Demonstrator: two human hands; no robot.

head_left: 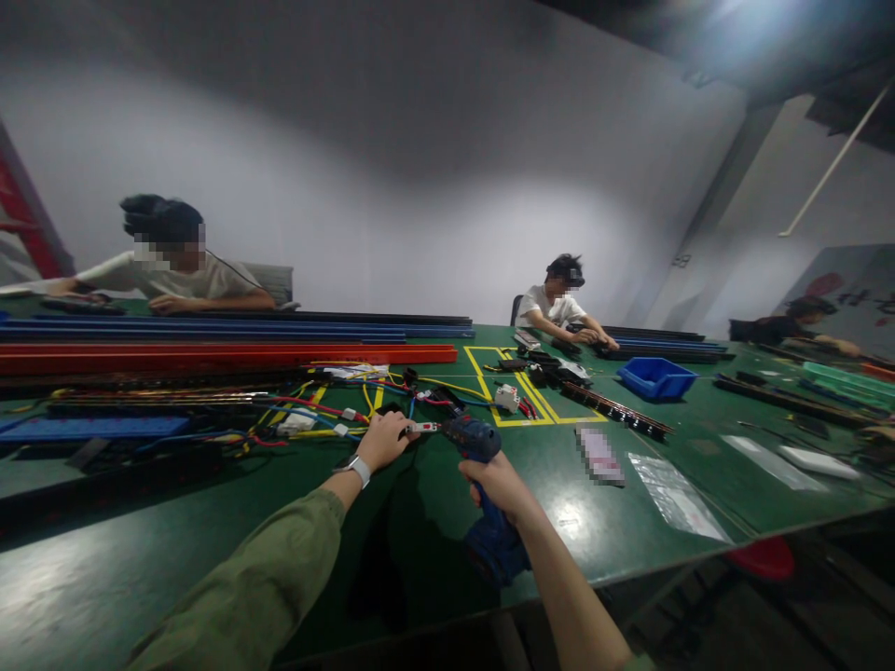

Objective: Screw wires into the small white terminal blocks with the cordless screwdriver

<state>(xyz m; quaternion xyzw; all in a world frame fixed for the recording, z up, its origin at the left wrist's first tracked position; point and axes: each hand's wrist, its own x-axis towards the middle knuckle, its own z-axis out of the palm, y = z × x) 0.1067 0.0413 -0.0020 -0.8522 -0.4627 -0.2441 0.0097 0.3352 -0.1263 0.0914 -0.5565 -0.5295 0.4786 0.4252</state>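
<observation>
Green counter (629,536) beneath, the right grip (502,483) clenches a drill (475,437) pointing leftward at the small part (426,427) the left grip (382,442) pinches.

The glossy green desk (90,587) is bare at its near-left corner and between the right forearm (559,568) and the flat, clear plastic bag (675,496). Farther in, tangled yellow, red and blue cables (350,431) obstruct low passage, with a long orange-red channel (230,356) behind them.
</observation>
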